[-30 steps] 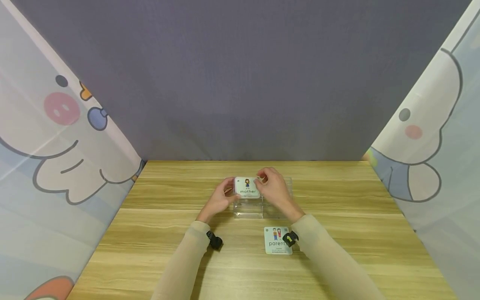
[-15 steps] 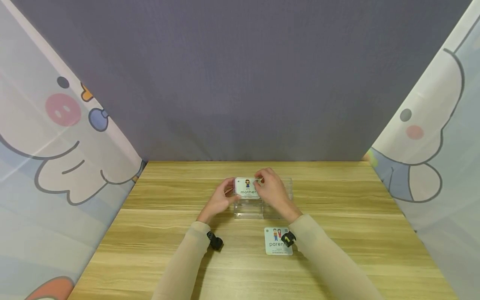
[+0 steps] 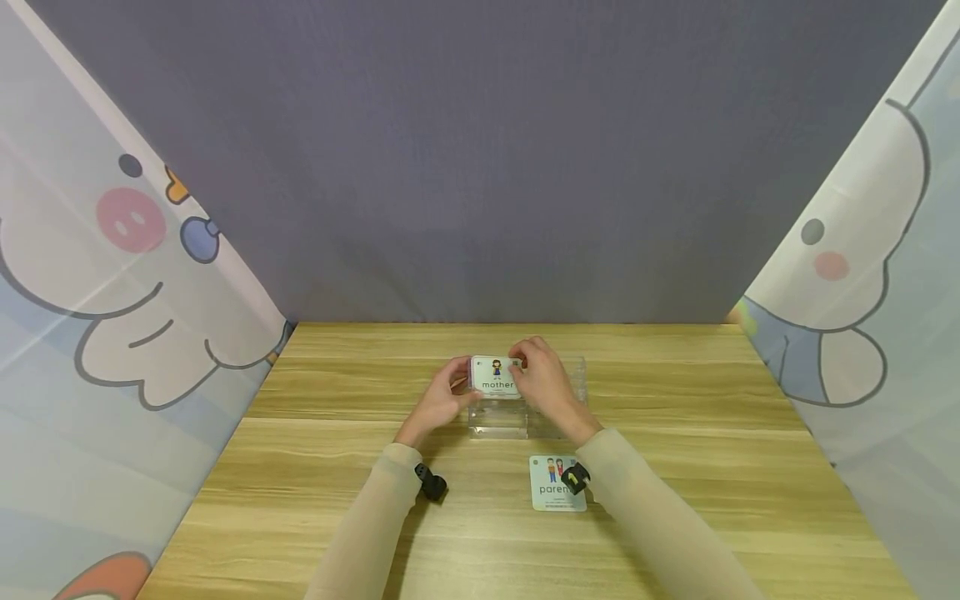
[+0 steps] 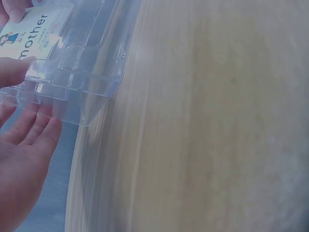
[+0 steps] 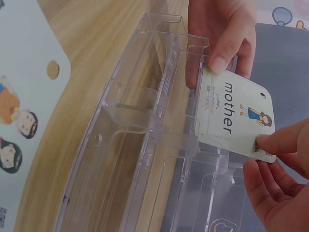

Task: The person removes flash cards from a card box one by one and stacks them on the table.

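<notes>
At the middle of the head view, your right hand pinches the "mother" card by its upper right corner, while your left hand grips the left end of the clear holder, its thumb by the card's lower left corner. Compared with a second ago, little has changed: your right hand has edged slightly leftward over the card, which keeps its place at the holder's upper left, word and picture facing you. That suggests fine adjusting rather than carrying. How deep the card's lower edge sits is hard to tell through the transparent plastic. Lower in the frame, right of centre, the "parents" card lies flat on the wooden table, touched by neither hand and partly hidden behind your black wrist camera.
</notes>
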A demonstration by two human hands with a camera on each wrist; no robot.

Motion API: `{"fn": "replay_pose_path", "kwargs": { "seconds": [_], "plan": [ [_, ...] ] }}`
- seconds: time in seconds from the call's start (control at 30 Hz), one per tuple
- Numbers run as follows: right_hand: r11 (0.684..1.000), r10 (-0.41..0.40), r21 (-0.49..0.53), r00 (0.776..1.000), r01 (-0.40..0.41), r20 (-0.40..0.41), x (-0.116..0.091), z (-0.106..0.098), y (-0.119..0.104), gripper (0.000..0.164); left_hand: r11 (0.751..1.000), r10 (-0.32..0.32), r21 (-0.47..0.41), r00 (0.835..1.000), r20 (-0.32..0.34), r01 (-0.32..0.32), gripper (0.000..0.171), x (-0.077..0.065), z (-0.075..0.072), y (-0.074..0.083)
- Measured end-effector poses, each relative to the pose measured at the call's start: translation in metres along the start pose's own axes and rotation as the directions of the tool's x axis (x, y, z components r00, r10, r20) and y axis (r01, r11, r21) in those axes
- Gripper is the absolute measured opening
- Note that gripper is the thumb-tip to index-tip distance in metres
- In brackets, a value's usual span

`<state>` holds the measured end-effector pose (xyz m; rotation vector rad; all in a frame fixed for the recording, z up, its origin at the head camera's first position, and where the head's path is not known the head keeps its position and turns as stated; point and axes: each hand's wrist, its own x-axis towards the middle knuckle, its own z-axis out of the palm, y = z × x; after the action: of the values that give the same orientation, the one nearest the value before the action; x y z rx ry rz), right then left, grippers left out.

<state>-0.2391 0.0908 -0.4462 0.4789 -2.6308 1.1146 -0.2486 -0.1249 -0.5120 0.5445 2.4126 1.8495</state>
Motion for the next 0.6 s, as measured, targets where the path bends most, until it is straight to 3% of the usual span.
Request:
{"fn": "replay_pose_path", "kwargs": {
  "seconds": [0.6],
  "plan": [
    [1.0, -0.007, 0.003, 1.0, 0.007, -0.025, -0.0015, -0.0036, 0.0022, 0.013, 1.0, -0.029, -0.002, 1.0, 0.003, 0.029, 0.063, 0.0013, 0.0015, -0.0005]
  ]
}}
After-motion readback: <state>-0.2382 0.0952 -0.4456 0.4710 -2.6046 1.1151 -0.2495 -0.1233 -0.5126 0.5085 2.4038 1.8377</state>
